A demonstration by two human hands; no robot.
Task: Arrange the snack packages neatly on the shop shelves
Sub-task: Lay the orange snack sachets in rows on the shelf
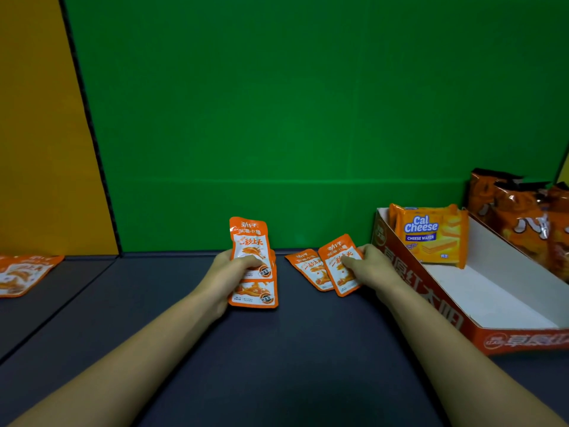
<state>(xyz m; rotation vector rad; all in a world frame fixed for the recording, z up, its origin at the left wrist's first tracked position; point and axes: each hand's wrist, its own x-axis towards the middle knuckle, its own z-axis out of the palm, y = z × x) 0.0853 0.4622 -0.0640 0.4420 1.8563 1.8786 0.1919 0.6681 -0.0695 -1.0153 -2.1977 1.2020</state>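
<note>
On the dark shelf, my left hand grips a small stack of orange fish snack packets, the top one raised and others fanned below it. My right hand pinches one orange packet, which overlaps a second orange packet lying flat on the shelf. Another orange packet lies at the far left on the neighbouring shelf section.
An open orange cardboard display box stands at the right, holding yellow Cal Cheese wafer packs upright at its back. Several orange crisp bags stand behind it. A green back wall and yellow panel close the shelf.
</note>
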